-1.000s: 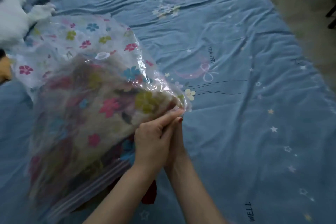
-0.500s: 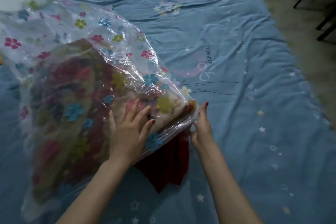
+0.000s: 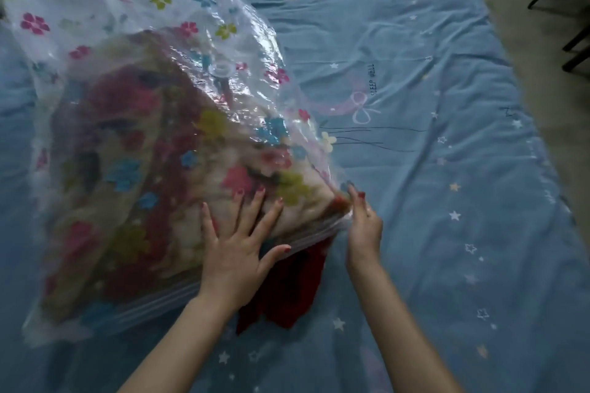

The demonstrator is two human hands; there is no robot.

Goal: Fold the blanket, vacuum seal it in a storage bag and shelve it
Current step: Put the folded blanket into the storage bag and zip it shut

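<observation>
Head view: left hand (image 3: 234,260), fingers spread and released, is pressing the storage bag (image 3: 153,150) holding the blanket (image 3: 281,293) on the bed (image 3: 431,185); right hand (image 3: 364,226) fingers are pinching the bag's corner by the zip strip.

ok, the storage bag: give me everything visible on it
The storage bag is clear, crinkly plastic printed with pink, blue and green flowers, lying on the blue bedsheet. A round valve sits on its upper face. The folded blanket bulges inside; a dark red corner sticks out of the striped zip edge, so it is unsealed there. The left hand presses flat on top; the right hand pinches the near corner.
</observation>
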